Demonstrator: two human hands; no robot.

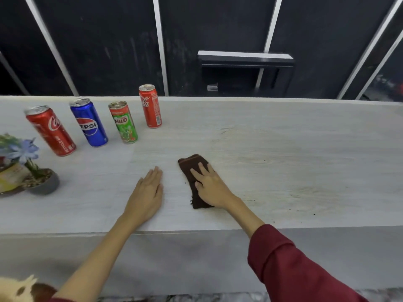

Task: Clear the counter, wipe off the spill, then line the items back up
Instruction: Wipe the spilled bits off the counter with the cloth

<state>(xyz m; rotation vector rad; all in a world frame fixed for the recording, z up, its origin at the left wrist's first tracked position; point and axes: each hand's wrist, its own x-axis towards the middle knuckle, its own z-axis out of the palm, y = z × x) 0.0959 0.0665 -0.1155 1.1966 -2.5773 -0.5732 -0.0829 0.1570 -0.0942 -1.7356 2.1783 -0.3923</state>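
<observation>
A folded brown cloth lies on the pale counter near its middle. My right hand presses flat on the cloth with fingers spread. My left hand rests flat on the bare counter just left of the cloth, holding nothing. Several cans stand in a row at the back left: a red Coca-Cola can, a blue Pepsi can, a green Milo can and a second red Coca-Cola can. Small dark crumbs dot the counter to the right of the cloth.
A small grey pot with a blue flower stands at the left edge beside a partly hidden container. Behind the counter is a dark panelled wall with a black shelf and a small glass.
</observation>
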